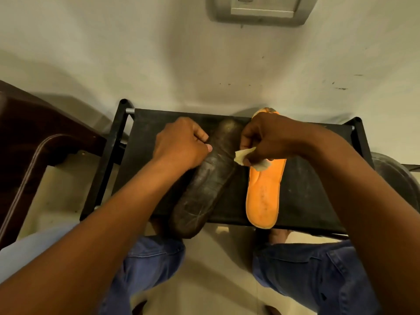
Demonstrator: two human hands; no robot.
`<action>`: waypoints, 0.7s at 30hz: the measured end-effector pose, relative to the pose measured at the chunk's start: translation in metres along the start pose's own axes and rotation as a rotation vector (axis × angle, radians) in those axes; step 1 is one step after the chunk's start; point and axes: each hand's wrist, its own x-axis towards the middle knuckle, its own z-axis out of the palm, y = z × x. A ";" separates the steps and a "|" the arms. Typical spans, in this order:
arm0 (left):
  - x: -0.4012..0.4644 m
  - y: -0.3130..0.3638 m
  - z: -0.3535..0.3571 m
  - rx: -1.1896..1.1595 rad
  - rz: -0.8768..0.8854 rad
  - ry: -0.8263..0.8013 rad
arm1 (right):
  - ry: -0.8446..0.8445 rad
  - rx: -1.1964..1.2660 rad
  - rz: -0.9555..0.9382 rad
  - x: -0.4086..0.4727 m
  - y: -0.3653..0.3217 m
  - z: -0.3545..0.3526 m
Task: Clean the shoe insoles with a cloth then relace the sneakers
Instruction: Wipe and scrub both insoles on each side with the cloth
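Two insoles lie on a black rack shelf (302,196). The dark, dirty insole (204,185) lies at a slant in the middle. The orange insole (263,196) lies to its right, its far tip hidden behind my right hand. My left hand (181,144) rests curled on the dark insole's left edge; whether its fingers grip that edge I cannot tell. My right hand (268,137) pinches a small pale cloth (247,156) just above the orange insole's upper half. No sneakers or laces are in view.
The rack stands against a pale wall. A dark brown wooden chair (34,142) is close on the left. A dark round object (395,176) sits at the right edge. My knees in blue jeans (318,273) are under the shelf's front edge. A wall socket plate (261,7) is high up.
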 end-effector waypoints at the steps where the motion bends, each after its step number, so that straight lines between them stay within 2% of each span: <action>1: 0.002 0.000 -0.005 -0.069 -0.014 -0.005 | 0.035 0.039 -0.025 0.002 0.001 0.000; 7: 0.007 -0.004 -0.031 -0.424 -0.155 0.040 | 0.325 0.258 -0.137 0.018 -0.013 0.007; 11: 0.015 -0.016 -0.037 -0.401 -0.288 0.040 | 0.430 0.268 -0.188 0.028 -0.023 0.025; 13: 0.018 -0.024 -0.039 -0.141 -0.258 0.049 | 0.416 0.225 -0.206 0.033 -0.025 0.036; 15: 0.015 -0.026 -0.038 0.235 -0.071 0.076 | 0.396 0.153 -0.227 0.037 -0.026 0.047; 16: 0.012 -0.024 -0.038 0.348 0.062 0.071 | 0.386 0.113 -0.239 0.038 -0.027 0.052; 19: 0.003 -0.019 -0.039 0.571 0.382 -0.091 | 0.345 0.035 -0.257 0.038 -0.029 0.065; 21: 0.005 -0.026 -0.038 0.690 0.432 -0.245 | 0.334 0.013 -0.265 0.035 -0.029 0.068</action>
